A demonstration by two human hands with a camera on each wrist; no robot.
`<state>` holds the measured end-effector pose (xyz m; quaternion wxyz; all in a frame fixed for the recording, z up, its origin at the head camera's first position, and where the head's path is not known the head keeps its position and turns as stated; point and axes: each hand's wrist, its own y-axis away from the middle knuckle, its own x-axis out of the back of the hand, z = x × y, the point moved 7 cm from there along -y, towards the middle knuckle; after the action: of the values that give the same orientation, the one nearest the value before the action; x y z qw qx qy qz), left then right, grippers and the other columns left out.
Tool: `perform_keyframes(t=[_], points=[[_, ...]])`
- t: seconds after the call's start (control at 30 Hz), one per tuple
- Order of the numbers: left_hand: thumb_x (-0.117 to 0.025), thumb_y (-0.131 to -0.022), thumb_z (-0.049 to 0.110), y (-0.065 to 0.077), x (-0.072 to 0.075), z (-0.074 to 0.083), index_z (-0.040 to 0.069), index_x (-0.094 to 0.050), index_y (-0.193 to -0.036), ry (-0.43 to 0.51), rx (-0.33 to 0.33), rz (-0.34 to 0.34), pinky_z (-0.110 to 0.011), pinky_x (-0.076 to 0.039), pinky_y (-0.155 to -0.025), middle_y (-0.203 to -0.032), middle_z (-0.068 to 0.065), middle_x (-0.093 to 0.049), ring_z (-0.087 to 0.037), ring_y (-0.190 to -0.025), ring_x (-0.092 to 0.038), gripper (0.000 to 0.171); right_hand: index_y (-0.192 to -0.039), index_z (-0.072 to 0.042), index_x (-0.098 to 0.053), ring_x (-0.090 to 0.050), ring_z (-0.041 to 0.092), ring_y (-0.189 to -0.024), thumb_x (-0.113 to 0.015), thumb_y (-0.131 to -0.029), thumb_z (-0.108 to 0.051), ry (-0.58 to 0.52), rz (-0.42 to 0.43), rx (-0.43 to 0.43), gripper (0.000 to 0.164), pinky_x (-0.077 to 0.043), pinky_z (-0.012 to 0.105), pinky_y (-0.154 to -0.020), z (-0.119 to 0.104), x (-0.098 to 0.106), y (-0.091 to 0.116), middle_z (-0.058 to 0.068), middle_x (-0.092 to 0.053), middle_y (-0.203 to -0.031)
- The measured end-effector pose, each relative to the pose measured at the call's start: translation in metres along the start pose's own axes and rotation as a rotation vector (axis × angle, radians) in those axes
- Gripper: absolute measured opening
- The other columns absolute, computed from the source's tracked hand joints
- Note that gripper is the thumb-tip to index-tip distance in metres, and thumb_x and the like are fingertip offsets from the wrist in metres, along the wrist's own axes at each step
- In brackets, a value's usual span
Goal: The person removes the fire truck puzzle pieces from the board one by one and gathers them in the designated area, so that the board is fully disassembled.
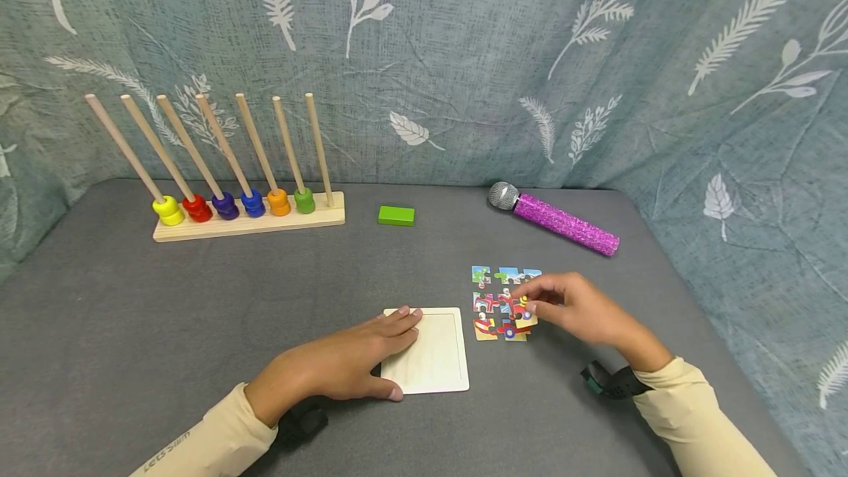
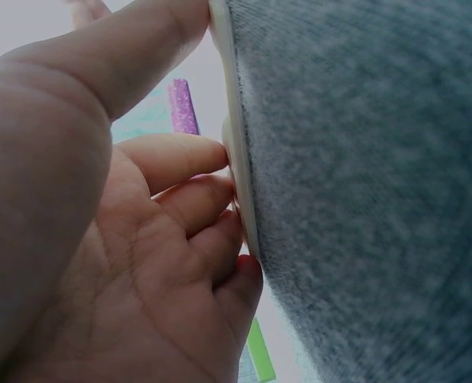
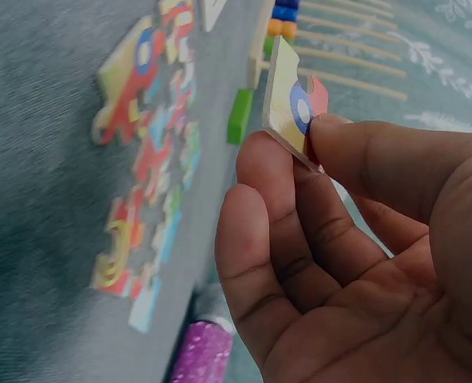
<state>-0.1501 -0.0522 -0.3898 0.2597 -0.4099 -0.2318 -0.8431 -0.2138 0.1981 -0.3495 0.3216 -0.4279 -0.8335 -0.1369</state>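
Note:
My right hand [image 1: 583, 311] pinches a jigsaw puzzle piece [image 3: 284, 96] between thumb and fingers. A blue wheel on a yellow ground is printed on it. In the head view, this piece is above the lower right of several other puzzle pieces [image 1: 484, 329], laid out in loose rows with a red vehicle picture. Across the left part of a square, pale wooden board [image 1: 437, 355] lies my left hand [image 1: 347, 361], fingertips on its top and thumb at its near edge. The left wrist view shows the board edge-on, flat on the table, under lightly bent fingers.
At the back left stands a wooden peg rack [image 1: 252, 227] with coloured rings on its tall pegs. A green block [image 1: 396, 216] lies at the back middle. Behind the puzzle rests a glittery purple microphone [image 1: 563, 223]. A patterned curtain [image 1: 457, 94] hangs behind the grey table.

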Motion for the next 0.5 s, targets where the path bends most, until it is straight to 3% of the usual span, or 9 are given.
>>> perform_keyframes(t=[0.5], points=[[-0.074,-0.087,0.031,0.0,0.0,0.0,-0.002,-0.037,-0.148,0.001,0.001,0.003,-0.046,-0.02,-0.115,-0.16,-0.011,-0.019,-0.027,-0.147,-0.011,0.078,-0.107,0.001,-0.073,-0.057,0.01,-0.078,-0.063,-0.089,0.005,0.054,-0.022,-0.029,0.02,-0.05,0.024,-0.066,0.026,0.007,0.009,0.003,-0.069,-0.095]])
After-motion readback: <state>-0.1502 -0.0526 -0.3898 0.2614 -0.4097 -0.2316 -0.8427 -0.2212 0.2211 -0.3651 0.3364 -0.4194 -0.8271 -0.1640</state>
